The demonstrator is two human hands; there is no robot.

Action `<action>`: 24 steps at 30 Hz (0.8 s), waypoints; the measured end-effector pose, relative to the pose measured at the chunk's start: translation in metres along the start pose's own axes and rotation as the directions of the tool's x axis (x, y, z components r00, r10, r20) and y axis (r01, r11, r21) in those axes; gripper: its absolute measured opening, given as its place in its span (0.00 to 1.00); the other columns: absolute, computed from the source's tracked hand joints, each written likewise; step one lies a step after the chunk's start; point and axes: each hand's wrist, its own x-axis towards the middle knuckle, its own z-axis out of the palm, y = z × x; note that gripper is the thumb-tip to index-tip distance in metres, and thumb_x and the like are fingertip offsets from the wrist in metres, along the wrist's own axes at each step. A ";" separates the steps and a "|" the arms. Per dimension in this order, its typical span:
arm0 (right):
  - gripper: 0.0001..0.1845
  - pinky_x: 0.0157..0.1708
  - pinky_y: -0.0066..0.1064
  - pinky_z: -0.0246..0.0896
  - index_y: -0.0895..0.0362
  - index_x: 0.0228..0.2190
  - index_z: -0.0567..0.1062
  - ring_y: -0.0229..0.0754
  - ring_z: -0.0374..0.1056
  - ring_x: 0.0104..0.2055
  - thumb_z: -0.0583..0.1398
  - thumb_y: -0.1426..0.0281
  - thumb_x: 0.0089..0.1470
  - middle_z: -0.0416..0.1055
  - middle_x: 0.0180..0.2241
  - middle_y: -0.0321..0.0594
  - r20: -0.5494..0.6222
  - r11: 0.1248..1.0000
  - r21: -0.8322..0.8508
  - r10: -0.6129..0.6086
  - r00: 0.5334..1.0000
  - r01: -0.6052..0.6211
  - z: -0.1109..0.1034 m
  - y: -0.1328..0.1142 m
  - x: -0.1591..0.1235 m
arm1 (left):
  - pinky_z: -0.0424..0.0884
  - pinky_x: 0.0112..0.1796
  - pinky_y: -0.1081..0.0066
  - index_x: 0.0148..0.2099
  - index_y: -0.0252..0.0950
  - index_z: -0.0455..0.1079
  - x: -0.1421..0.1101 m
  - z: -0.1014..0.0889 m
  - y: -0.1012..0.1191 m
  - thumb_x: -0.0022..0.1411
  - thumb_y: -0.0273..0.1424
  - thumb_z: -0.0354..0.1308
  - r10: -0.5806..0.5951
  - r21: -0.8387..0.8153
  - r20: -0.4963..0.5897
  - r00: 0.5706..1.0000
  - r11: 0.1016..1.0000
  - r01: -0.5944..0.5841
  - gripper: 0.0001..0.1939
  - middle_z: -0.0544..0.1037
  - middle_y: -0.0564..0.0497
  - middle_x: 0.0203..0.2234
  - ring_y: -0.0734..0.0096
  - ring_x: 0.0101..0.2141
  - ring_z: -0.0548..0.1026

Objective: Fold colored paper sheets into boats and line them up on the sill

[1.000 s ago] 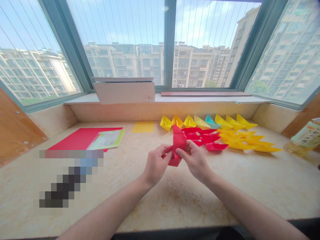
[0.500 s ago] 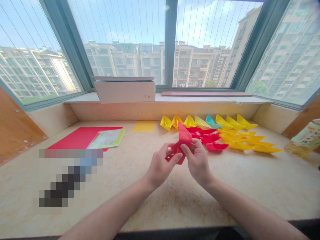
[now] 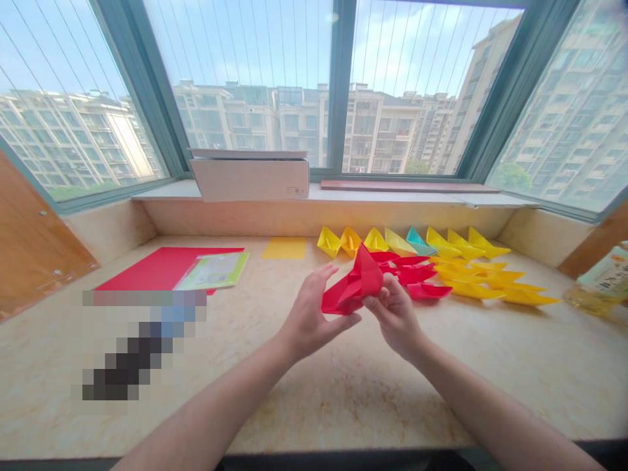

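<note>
Both hands hold a partly folded red paper piece [image 3: 354, 288] above the marble counter [image 3: 304, 386]. My left hand [image 3: 311, 316] supports its left flap with thumb below and fingers stretched along the back. My right hand [image 3: 396, 313] pinches its right side with curled fingers. Just behind lie several finished red paper boats [image 3: 417, 269], and beyond them rows of yellow paper boats [image 3: 471, 265] with one teal boat [image 3: 418, 239] among them.
A stack of red paper sheets [image 3: 152, 269] with a green booklet [image 3: 212, 271] on it lies at the left, a yellow sheet [image 3: 284, 248] behind. A white box [image 3: 251, 176] stands on the window sill. A bottle [image 3: 601, 281] lies at the right edge.
The red piece has been spread open and turned from upright to nearly level, its left flap swinging out leftward. My left fingers have stretched out, and both hands have risen a little.
</note>
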 end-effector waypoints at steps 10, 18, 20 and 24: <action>0.09 0.54 0.46 0.63 0.48 0.38 0.77 0.52 0.67 0.52 0.66 0.60 0.55 0.73 0.46 0.42 0.135 0.934 -0.342 -0.061 0.989 0.104 -0.017 -0.010 0.003 | 0.73 0.45 0.61 0.59 0.38 0.62 0.003 -0.010 0.008 0.58 0.30 0.60 0.029 -0.050 0.209 0.977 0.999 -0.019 0.26 0.76 0.42 0.49 0.57 0.45 0.76; 0.13 0.55 0.48 0.62 0.46 0.45 0.74 0.51 0.69 0.52 0.64 0.63 0.57 0.74 0.48 0.41 0.159 0.982 -0.175 -0.038 0.987 0.066 -0.020 -0.009 0.002 | 0.73 0.40 0.65 0.57 0.41 0.65 0.001 -0.013 0.007 0.61 0.37 0.60 0.057 0.111 0.171 0.984 0.991 -0.076 0.22 0.76 0.45 0.44 0.62 0.39 0.76; 0.13 0.51 0.44 0.66 0.48 0.43 0.74 0.50 0.70 0.49 0.65 0.61 0.55 0.75 0.43 0.41 0.126 0.983 -0.183 -0.005 0.992 0.028 -0.021 -0.009 0.001 | 0.73 0.39 0.66 0.56 0.41 0.67 0.001 -0.014 0.006 0.63 0.37 0.58 0.062 0.141 0.184 0.981 0.986 -0.089 0.20 0.76 0.46 0.42 0.63 0.37 0.76; 0.17 0.40 0.38 0.70 0.47 0.39 0.70 0.47 0.72 0.40 0.67 0.56 0.52 0.74 0.37 0.40 0.027 0.985 -0.162 0.062 0.998 -0.057 -0.028 -0.013 0.005 | 0.74 0.37 0.67 0.57 0.43 0.69 0.002 -0.018 -0.001 0.65 0.38 0.57 0.122 0.242 0.222 0.967 0.954 -0.176 0.19 0.75 0.46 0.42 0.64 0.37 0.76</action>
